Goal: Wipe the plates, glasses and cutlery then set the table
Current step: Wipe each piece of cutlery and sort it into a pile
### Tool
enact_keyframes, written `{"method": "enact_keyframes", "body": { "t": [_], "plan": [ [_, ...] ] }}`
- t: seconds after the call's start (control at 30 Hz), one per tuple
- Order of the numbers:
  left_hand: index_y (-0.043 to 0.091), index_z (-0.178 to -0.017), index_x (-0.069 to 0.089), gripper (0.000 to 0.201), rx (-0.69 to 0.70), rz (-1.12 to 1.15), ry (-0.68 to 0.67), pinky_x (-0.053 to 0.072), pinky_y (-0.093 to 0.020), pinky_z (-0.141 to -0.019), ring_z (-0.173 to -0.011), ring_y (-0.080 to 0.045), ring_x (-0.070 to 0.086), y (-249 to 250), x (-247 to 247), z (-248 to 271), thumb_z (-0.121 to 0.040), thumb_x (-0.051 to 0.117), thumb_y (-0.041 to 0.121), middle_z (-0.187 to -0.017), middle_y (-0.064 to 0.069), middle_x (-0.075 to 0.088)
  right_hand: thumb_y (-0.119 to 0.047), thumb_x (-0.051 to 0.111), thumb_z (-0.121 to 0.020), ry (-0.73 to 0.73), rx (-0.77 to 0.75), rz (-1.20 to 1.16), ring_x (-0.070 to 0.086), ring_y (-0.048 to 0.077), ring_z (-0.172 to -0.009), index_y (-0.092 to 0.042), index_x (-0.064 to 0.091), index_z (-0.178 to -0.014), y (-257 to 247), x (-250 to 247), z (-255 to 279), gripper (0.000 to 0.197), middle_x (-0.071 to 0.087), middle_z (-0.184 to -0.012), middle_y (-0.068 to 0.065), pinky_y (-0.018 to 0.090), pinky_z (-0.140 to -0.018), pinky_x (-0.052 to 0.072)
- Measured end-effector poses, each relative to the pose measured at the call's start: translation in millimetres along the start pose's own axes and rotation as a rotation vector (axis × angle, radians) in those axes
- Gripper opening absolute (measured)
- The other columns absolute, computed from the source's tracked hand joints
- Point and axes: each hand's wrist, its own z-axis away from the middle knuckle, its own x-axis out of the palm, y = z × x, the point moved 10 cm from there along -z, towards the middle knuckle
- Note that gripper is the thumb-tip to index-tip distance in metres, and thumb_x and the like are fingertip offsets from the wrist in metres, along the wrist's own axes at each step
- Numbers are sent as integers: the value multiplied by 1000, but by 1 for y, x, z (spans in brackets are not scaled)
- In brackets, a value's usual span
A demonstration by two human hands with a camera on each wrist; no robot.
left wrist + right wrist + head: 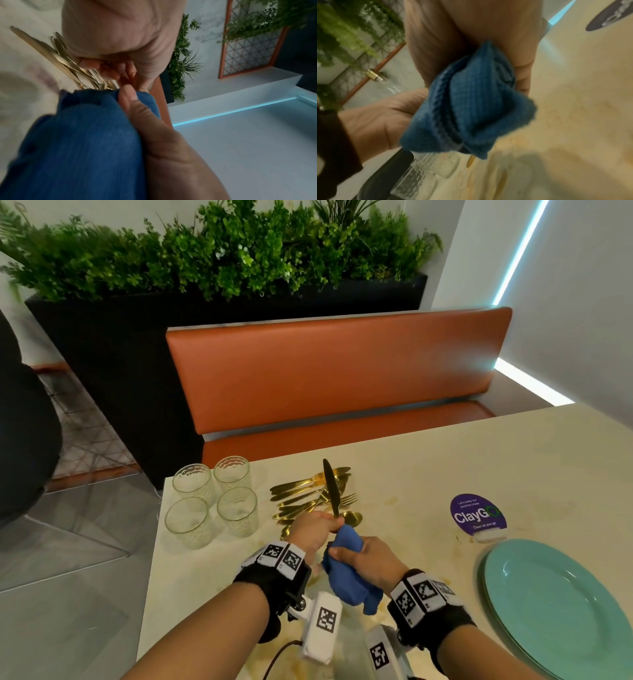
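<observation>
My left hand (317,529) grips a dark-bladed knife (330,487) and holds it upright, blade pointing up. Just below it, my right hand (366,553) holds a blue cloth (346,577) bunched round the knife's lower part. In the right wrist view the knife's gold handle tip (471,161) pokes out under the cloth (471,108). A pile of gold cutlery (308,494) lies on the table behind my hands. Several clear glasses (212,501) stand at the table's left corner. Stacked teal plates (561,604) sit at the right.
The cream table (445,467) shows yellowish stains near my hands. A purple ClayGo sign (478,513) stands behind the plates. An orange bench (342,371) runs along the far side, with a black planter (102,344) of greenery behind it.
</observation>
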Motion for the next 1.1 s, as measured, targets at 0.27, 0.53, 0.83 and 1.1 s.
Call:
{"method": "enact_keyframes", "body": {
  "t": [0.27,0.53,0.83,1.1],
  "plan": [
    [14,-105,67,21,55,-317,256,47,-31,-88,-98,-19,59,34,-47,-44,-89,61,27,-105,0,66,-45,66,-78,-119,36,376,62,23,-89,-11,64,-88,27,-12,-1,35,66,-93,10,32,-79,48],
    [21,-115,61,25,103,-1524,173,34,-38,-98,-118,-25,46,68,-47,-137,-96,46,28,-121,-4,60,-41,62,-84,-41,46,369,60,18,-87,-14,64,-100,20,-56,-24,31,68,-102,6,28,-81,47],
    [19,-110,61,21,150,-1594,175,35,-39,-96,-112,-24,47,54,-36,-175,-96,47,26,-112,-4,63,-37,70,-78,-59,81,10,63,18,-79,-18,61,-87,38,-76,-41,23,68,-86,3,26,-71,50],
    [21,-115,63,38,245,-670,-107,44,-33,-98,-108,-15,57,57,16,-88,-91,52,48,-114,2,65,-21,82,-58,-241,34,-790,69,25,-87,-6,66,-102,32,-58,-35,49,72,-96,14,33,-73,57]
  ]
}}
